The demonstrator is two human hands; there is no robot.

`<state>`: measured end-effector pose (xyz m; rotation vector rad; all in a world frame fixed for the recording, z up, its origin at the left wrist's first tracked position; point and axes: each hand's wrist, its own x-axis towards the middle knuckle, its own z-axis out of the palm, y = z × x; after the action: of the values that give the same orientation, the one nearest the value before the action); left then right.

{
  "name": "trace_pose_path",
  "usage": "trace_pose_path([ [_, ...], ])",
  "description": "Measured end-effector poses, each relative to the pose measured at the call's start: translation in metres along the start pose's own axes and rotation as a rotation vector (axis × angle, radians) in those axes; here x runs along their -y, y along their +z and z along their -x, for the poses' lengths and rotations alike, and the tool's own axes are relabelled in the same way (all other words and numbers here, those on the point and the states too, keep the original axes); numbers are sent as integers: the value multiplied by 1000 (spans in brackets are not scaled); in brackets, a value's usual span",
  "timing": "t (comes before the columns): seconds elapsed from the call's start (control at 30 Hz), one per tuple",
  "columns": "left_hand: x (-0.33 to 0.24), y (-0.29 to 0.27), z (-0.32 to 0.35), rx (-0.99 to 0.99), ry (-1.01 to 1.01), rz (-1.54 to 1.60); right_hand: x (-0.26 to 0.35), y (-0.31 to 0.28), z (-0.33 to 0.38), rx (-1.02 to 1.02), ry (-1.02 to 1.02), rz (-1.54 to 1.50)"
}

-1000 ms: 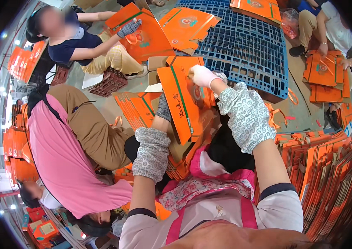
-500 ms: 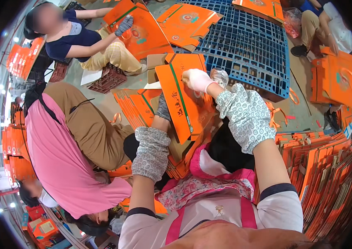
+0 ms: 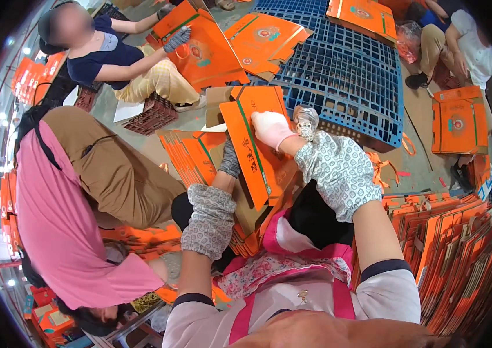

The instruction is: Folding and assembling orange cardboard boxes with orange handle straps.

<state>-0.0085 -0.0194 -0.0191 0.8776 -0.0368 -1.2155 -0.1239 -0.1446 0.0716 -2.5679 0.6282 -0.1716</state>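
Observation:
A folded orange carton (image 3: 243,132) with a green stripe stands tilted in front of my lap. My left hand (image 3: 231,158), in a dark grey glove, reaches behind its narrow front panel, where the fingers are hidden. On the front of the carton, near the top, my right hand (image 3: 270,129) in a white and pink glove is closed in a fist. Whatever its fingers pinch is too small to make out. Several flat orange cartons (image 3: 187,152) lie stacked just left of my left hand.
A blue plastic pallet (image 3: 347,75) lies ahead, with orange cartons (image 3: 266,36) on it. Rows of folded cartons (image 3: 449,243) stand at my right. A person in pink (image 3: 66,220) bends close on my left; another person (image 3: 109,61) handles a carton (image 3: 199,49) at the far left.
My right fist stays at the carton, which sits slightly lower in the picture. The person in pink has shifted left. At the far right, a co-worker's orange carton has turned upright.

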Motion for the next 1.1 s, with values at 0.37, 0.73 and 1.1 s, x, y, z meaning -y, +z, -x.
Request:
trace_pose_path([
  [0.37,-2,38,13,-124,234,-134,-3,4,7,-84,-74,-26],
  [0.73,-8,17,17,53,194,-175,-18,-20,9,271,101,-354],
  [1.1,-16,9,8,-118,195,-258,-35,-43,26,40,72,-738],
])
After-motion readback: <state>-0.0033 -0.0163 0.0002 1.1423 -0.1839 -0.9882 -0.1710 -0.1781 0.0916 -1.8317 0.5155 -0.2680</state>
